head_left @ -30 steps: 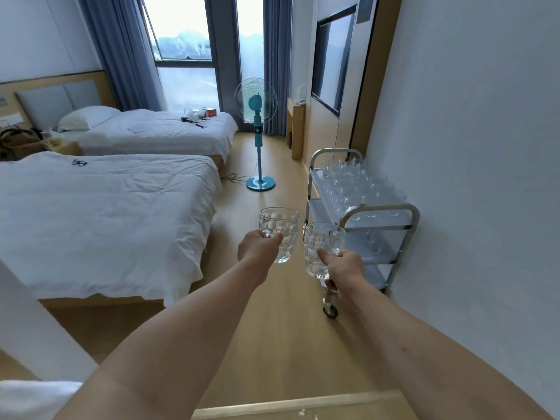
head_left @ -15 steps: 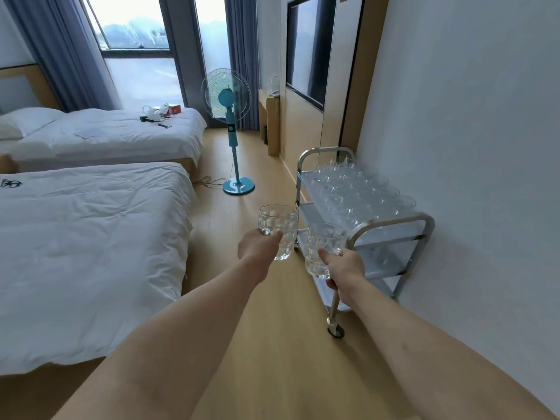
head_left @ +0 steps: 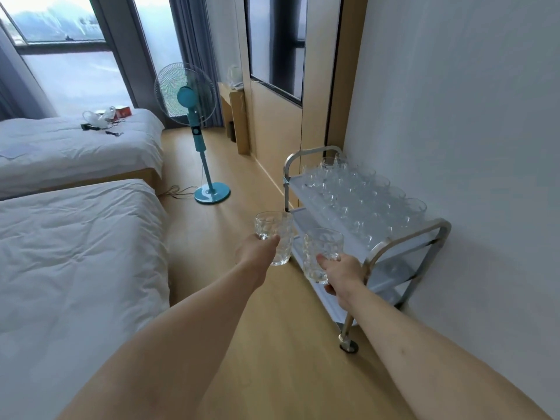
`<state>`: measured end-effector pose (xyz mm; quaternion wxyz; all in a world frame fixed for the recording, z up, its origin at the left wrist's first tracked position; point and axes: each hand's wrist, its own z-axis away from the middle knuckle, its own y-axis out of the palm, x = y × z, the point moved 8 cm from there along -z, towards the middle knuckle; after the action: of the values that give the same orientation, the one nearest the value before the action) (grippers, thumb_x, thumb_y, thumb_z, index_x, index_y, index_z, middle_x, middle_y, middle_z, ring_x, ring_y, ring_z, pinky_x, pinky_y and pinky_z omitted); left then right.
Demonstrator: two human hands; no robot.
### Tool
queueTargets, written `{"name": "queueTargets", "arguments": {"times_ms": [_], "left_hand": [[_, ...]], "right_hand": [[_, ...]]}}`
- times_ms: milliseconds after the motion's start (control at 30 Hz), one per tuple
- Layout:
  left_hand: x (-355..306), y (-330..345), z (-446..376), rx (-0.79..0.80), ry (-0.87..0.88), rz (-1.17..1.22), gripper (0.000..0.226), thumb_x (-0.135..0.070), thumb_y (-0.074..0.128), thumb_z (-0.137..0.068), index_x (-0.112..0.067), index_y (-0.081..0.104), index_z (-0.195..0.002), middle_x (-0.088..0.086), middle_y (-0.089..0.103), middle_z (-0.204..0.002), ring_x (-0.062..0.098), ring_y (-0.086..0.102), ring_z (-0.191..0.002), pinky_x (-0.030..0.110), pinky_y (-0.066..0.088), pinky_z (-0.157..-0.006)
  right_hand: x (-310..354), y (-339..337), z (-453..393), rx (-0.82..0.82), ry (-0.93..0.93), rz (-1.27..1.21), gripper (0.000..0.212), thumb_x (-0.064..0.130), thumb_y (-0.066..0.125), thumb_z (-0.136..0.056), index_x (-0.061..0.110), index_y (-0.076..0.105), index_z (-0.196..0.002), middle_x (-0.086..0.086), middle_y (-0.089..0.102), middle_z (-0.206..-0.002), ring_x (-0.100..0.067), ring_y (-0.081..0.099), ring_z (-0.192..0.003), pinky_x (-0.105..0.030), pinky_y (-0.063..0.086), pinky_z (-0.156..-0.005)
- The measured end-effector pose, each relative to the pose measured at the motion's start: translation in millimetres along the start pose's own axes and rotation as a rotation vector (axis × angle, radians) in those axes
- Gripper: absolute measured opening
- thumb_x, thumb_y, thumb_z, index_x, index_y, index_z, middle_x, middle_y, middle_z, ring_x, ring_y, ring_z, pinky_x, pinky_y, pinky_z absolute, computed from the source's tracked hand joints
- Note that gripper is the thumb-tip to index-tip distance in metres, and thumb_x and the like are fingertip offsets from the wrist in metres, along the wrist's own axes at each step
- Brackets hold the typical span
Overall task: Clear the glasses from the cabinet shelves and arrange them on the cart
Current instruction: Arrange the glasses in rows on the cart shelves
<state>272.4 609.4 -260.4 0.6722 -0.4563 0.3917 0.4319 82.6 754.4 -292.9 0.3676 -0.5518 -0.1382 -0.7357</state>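
My left hand (head_left: 256, 250) grips a clear patterned glass mug (head_left: 277, 234), held upright over the wooden floor just left of the cart. My right hand (head_left: 342, 275) grips a second clear glass mug (head_left: 322, 253) in front of the cart's near left side. The steel three-tier cart (head_left: 406, 237) stands against the white wall on the right. Its top shelf carries several rows of clear glasses (head_left: 360, 195). The cabinet is out of view.
Two white beds (head_left: 75, 253) fill the left side. A teal standing fan (head_left: 194, 122) with a floor cable stands ahead beyond the cart. Small items lie on the far bed. A wooden wall panel and low desk are behind the cart. Open wooden floor runs between bed and cart.
I have walked closer to the cart, which now looms larger on the right. Both hands still carry their mugs, now level with the cart's near end.
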Motion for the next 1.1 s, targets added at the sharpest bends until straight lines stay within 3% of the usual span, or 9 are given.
{"name": "queueTargets", "arguments": {"times_ms": [133, 367, 467, 633, 867, 1100], "left_hand": [[-14.6, 23.1, -63.2, 0.014, 0.018, -0.022, 0.029, -0.038, 0.075, -0.086, -0.013, 0.070, -0.100, 0.006, 0.069, -0.095, 0.025, 0.067, -0.090, 0.039, 0.059, -0.085], [-61.3, 83.7, -186.6, 0.033, 0.041, -0.052, 0.028, -0.038, 0.074, -0.085, -0.012, 0.068, -0.093, 0.007, 0.067, -0.089, 0.021, 0.061, -0.076, 0.034, 0.055, -0.074], [-74.7, 105.4, -230.5, 0.056, 0.024, -0.064, 0.024, -0.036, 0.075, -0.085, -0.013, 0.069, -0.088, 0.008, 0.069, -0.089, 0.023, 0.064, -0.078, 0.038, 0.058, -0.078], [-87.0, 134.7, -295.6, 0.096, 0.018, -0.095, 0.026, -0.034, 0.074, -0.087, -0.010, 0.065, -0.084, 0.005, 0.062, -0.079, 0.019, 0.057, -0.068, 0.031, 0.051, -0.065], [-90.1, 164.3, -398.3, 0.163, -0.024, -0.134, 0.026, -0.036, 0.074, -0.089, -0.012, 0.066, -0.088, 0.005, 0.063, -0.086, 0.017, 0.059, -0.072, 0.028, 0.050, -0.064], [-93.7, 191.4, -511.5, 0.279, -0.039, -0.223, 0.029, -0.043, 0.073, -0.085, -0.015, 0.067, -0.084, 0.003, 0.066, -0.081, 0.018, 0.062, -0.070, 0.029, 0.051, -0.060]], "right_hand": [[12.1, 15.3, -53.7, -0.014, -0.009, -0.037, 0.032, 0.032, 0.075, -0.091, 0.004, 0.059, -0.088, -0.005, 0.054, -0.076, -0.019, 0.049, -0.065, -0.031, 0.048, -0.054], [46.9, 30.2, -184.0, -0.058, -0.004, -0.033, 0.048, 0.028, 0.075, -0.091, 0.015, 0.039, -0.063, 0.002, 0.041, -0.061, -0.016, 0.041, -0.057, -0.026, 0.044, -0.046], [61.7, 40.1, -229.3, -0.072, 0.026, -0.024, 0.048, 0.029, 0.075, -0.091, 0.016, 0.039, -0.062, 0.002, 0.042, -0.061, -0.016, 0.040, -0.057, -0.026, 0.045, -0.047], [73.6, 62.1, -296.6, -0.075, 0.067, -0.012, 0.046, 0.030, 0.075, -0.091, 0.017, 0.039, -0.065, 0.001, 0.041, -0.066, -0.017, 0.040, -0.059, -0.024, 0.044, -0.044], [76.7, 93.5, -371.4, -0.151, 0.143, -0.018, 0.048, 0.029, 0.075, -0.091, 0.016, 0.036, -0.065, 0.000, 0.041, -0.067, -0.018, 0.040, -0.060, -0.022, 0.042, -0.042], [84.4, 143.3, -438.1, -0.256, 0.209, -0.038, 0.047, 0.027, 0.075, -0.091, 0.017, 0.034, -0.069, -0.002, 0.039, -0.069, -0.020, 0.039, -0.065, -0.027, 0.048, -0.049]]}}
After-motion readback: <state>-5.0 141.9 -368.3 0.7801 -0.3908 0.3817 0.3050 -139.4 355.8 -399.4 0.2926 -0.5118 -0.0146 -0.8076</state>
